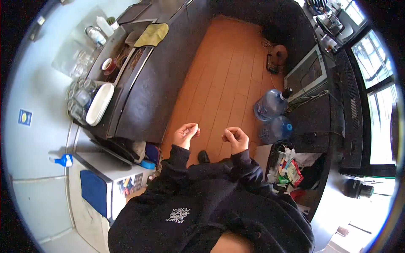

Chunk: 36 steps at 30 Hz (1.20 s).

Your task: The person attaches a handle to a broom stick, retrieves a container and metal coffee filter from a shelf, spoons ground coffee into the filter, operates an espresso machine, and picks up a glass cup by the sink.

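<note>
Both of my hands are raised in front of my black sweatshirt, apart from each other, over the orange tiled floor. My left hand has its fingers curled in and the thumb pressed to them, with no object visible in it. The fingers of my right hand are bent to meet the thumb, and nothing shows between them. Neither hand touches anything around it. One dark shoe shows on the floor below and between the hands.
At left, a dark counter bears a white tray, glasses and a yellow-green cloth. Large water bottles stand right of my right hand, above an open bin of packets. A white cabinet is lower left.
</note>
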Each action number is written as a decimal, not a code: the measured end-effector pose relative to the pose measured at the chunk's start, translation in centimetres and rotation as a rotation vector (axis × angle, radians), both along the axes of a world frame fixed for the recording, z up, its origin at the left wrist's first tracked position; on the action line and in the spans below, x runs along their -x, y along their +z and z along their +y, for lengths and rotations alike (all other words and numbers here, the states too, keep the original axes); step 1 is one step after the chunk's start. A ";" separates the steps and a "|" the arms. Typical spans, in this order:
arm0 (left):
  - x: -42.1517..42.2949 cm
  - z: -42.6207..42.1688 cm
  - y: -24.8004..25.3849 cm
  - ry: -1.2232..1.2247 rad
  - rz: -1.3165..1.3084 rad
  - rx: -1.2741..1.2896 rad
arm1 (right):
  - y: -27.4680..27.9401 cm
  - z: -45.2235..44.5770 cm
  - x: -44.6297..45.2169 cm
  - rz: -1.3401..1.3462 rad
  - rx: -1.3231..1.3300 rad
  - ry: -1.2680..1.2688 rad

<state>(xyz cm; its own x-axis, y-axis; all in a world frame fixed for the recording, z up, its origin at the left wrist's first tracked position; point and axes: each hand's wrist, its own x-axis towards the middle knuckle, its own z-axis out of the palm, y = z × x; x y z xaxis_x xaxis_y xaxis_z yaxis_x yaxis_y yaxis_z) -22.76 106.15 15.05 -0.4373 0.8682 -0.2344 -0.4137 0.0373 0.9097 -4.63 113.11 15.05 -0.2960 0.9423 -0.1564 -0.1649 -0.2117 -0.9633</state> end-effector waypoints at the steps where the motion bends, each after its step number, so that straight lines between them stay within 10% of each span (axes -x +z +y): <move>1: 0.6 0.7 0.2 -0.014 0.004 0.006 | -0.1 0.5 0.6 0.001 0.000 -0.013; 36: 2.5 43.6 1.4 -0.146 -0.152 0.082 | -0.7 40.8 3.8 0.098 0.038 -0.148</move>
